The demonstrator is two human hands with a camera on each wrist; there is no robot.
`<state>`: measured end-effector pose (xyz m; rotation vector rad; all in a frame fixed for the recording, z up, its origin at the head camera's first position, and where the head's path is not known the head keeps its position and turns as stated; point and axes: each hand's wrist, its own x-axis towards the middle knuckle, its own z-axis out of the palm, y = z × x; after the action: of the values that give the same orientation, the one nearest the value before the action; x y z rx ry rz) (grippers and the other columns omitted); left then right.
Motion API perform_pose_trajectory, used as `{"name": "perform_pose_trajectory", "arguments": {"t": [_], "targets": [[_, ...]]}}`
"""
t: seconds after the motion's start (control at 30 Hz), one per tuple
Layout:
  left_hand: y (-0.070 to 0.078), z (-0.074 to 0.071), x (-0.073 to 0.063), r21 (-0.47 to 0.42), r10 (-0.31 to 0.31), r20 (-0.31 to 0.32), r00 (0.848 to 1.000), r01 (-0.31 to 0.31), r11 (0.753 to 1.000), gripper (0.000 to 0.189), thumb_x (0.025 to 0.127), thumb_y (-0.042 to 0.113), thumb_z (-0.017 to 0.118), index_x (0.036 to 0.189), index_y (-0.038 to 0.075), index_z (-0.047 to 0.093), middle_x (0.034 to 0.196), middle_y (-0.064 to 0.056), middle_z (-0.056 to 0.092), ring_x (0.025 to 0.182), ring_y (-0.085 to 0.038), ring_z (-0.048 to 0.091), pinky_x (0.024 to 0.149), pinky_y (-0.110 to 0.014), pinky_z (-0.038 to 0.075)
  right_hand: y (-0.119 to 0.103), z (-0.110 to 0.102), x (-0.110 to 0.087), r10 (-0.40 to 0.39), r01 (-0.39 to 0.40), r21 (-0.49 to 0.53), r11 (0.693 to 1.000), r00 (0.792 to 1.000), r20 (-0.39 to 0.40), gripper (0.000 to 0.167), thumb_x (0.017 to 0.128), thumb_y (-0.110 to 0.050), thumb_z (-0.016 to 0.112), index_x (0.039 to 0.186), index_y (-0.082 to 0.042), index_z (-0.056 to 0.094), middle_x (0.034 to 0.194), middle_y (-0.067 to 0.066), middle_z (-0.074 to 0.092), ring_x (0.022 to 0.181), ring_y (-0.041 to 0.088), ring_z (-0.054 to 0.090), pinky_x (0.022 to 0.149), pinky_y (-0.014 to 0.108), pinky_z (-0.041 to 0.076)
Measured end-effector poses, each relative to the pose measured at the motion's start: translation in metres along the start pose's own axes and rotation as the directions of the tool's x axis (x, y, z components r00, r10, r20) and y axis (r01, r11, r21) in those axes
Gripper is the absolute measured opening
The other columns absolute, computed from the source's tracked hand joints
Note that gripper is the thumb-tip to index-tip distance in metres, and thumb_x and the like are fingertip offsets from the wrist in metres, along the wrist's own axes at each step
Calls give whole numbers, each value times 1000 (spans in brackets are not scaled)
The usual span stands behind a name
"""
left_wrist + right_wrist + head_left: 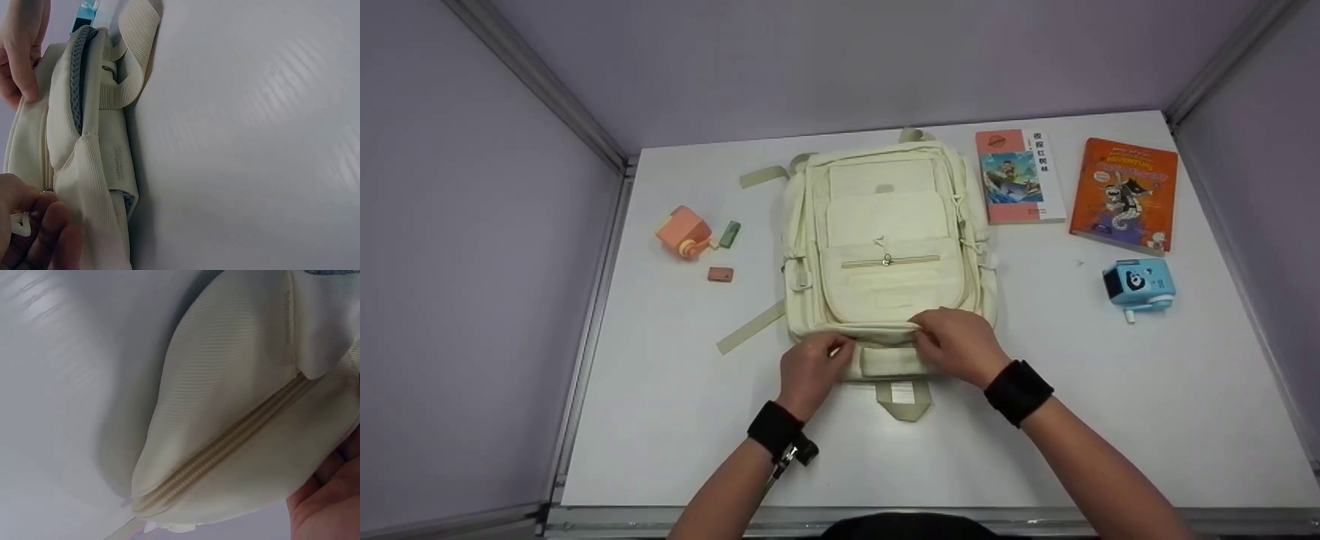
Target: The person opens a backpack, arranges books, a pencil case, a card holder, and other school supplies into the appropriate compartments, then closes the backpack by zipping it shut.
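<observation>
A cream backpack [892,292] lies on the white table, its webbing loop [905,411] toward me. My left hand [810,371] is at the left of its near end. In the left wrist view, that hand's curled fingers pinch a white triangular zipper pull [21,226] beside the metal slider [48,190]. My right hand [964,345] grips the edge of the bag's front at the near right, thumb and fingers on the fabric. The right wrist view shows the closed zipper track [214,455] curving round the corner, with part of the right hand [329,506] beside it.
Right of the bag lie a pink-and-white book [1020,180], an orange book [1123,195] and a blue crank pencil sharpener [1144,283]. At left are a pink-orange crank sharpener [684,229], a green block [730,234] and a reddish block [721,274]. Straps [754,326] spread leftward.
</observation>
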<state>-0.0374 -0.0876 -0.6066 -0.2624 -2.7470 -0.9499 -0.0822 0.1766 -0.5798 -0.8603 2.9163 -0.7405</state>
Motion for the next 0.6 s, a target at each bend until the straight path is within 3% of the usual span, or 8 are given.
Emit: {"name": "perform_pose_trajectory", "arguments": {"t": [0.17, 0.27, 0.4, 0.47, 0.6], "targets": [[0, 0, 0, 12, -8, 2, 1000, 8, 1000, 6, 92, 22, 77, 88, 19, 79, 80, 7, 71, 72, -6, 65, 59, -29, 50, -7, 3, 4, -1, 1, 5, 1000, 1000, 31, 29, 97, -37, 71, 115, -16, 77, 106, 0, 76, 94, 19, 72, 77, 42, 56], [1, 1, -1, 14, -16, -1, 1000, 16, 1000, 6, 91, 21, 77, 86, 19, 79, 77, 8, 69, 69, -5, 63, 57, -27, 49, -11, 5, 9, 12, -11, -26, 1000, 999, 33, 25, 99, -41, 67, 104, -19, 77, 88, -5, 73, 75, 14, 67, 65, 39, 53], [4, 3, -1, -27, -54, 10, 998, 54, 998, 7, 90, 20, 77, 83, 19, 79, 76, 10, 68, 68, -4, 61, 58, -27, 48, -14, 6, 15, -8, 8, -77, 997, 1000, 2, 26, 103, -38, 63, 83, -21, 64, 60, -11, 50, 53, 10, 47, 49, 35, 39], [4, 4, -2, -56, -77, 17, 997, 78, 995, 8, 90, 21, 77, 83, 19, 79, 76, 10, 69, 69, -4, 62, 59, -27, 49, -15, 6, 17, -27, 25, -93, 995, 999, -19, 29, 103, -35, 63, 78, -20, 58, 56, -10, 42, 49, 10, 43, 47, 36, 35], [7, 4, -2, -94, -108, 20, 994, 109, 990, 8, 90, 21, 78, 83, 18, 79, 77, 11, 69, 69, -5, 61, 62, -28, 50, -16, 6, 20, -42, 38, -111, 993, 999, -34, 30, 103, -34, 63, 77, -19, 57, 55, -10, 42, 48, 11, 43, 46, 36, 35]]}}
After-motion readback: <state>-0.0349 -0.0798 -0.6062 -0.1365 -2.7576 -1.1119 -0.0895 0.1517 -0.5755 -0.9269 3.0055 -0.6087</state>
